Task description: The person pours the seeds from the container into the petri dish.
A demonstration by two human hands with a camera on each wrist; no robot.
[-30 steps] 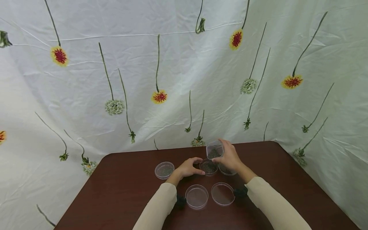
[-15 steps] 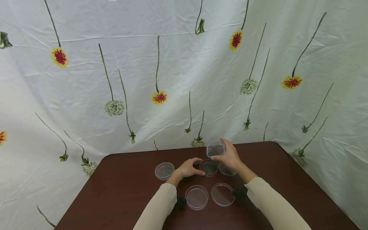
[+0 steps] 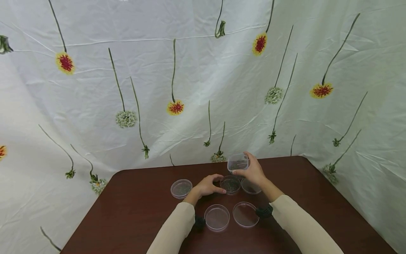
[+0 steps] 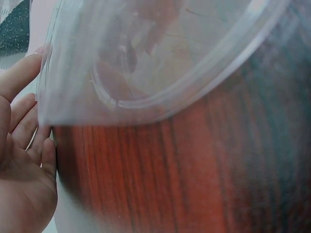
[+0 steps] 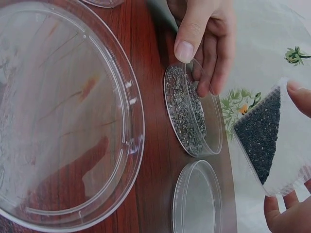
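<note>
My left hand (image 3: 207, 185) grips a round petri dish (image 3: 230, 185) at the far middle of the table, thumb on the near rim and fingers round its other side. Small grey grains (image 5: 183, 114) cover the bottom of this dish in the right wrist view. Just above and behind it, my right hand (image 3: 253, 172) holds a clear square plastic tub (image 3: 237, 163) between thumb and fingers. Fine dark grains (image 5: 262, 133) lie heaped against one side of the tub. The left wrist view shows the left hand (image 4: 24, 170) behind a large clear dish (image 4: 141, 116).
Another petri dish (image 3: 251, 187) stands right beside the held one. Two dishes lie nearer, a left one (image 3: 216, 218) and a right one (image 3: 246, 214), between the forearms. One more dish (image 3: 181, 188) sits left of the left hand. A flower-printed cloth (image 3: 196, 77) hangs behind the table (image 3: 136, 211).
The square tub in my right hand has tipped back from a steep tilt toward level and risen slightly. My left hand and the dishes have stayed in place.
</note>
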